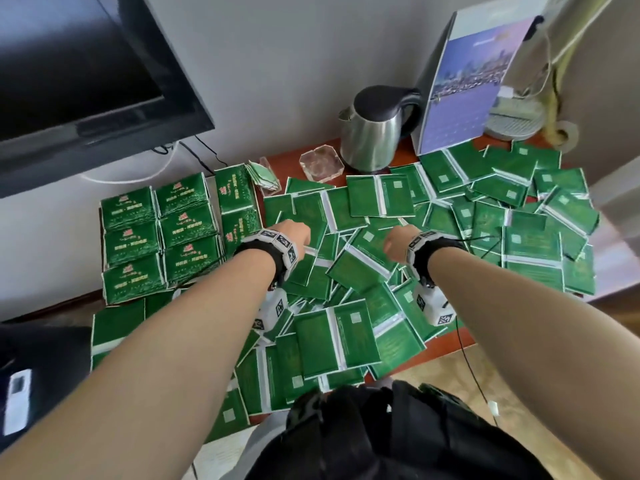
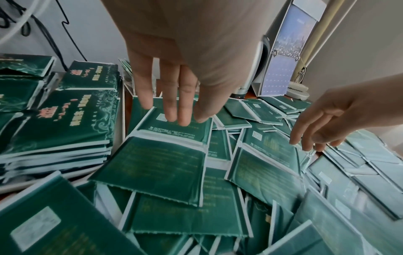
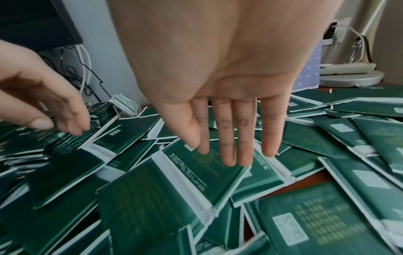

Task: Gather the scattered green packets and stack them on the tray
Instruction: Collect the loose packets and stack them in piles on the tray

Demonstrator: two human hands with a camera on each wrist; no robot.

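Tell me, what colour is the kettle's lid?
Black, above a shiny steel body; the kettle shows best in the head view.

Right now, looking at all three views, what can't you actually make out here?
- Tray: head view, buried under stacked packets; only slivers of edge show.
- Left hand and right hand fingers: head view, hidden behind the hands and wrist cameras.
- Packet print: wrist views, too small and blurred.
- Table: mostly covered by loose packets.
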